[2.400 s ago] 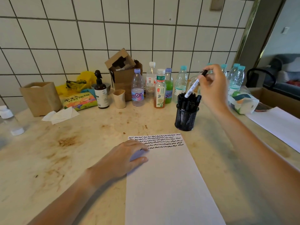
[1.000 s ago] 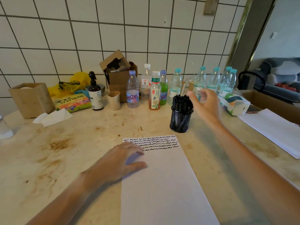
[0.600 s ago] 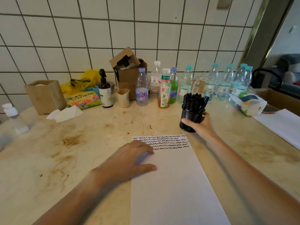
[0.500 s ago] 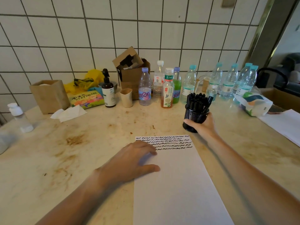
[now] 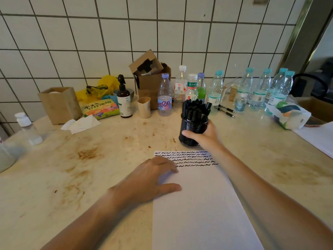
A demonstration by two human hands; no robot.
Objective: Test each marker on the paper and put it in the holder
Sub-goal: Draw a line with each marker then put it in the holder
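A white sheet of paper (image 5: 198, 204) lies on the stained counter, with several rows of black squiggles along its top edge. My left hand (image 5: 151, 179) rests flat on the paper's upper left part, fingers straight. Just beyond the paper stands a black mesh holder (image 5: 192, 129) packed with several black markers (image 5: 194, 109). My right hand (image 5: 205, 136) grips the holder's lower right side, thumb across its front. Two more pens (image 5: 226, 111) lie on the counter behind the holder.
A row of plastic bottles (image 5: 214, 91) lines the tiled wall behind the holder. A cardboard box (image 5: 151, 83), pump bottle (image 5: 124, 101), small cup (image 5: 143, 107) and tissue box (image 5: 60, 105) stand at the back left. More paper (image 5: 319, 138) lies at the right edge.
My right hand dropped the marker into the holder, then came down and took hold of the holder's side. The left hand stayed on the paper.
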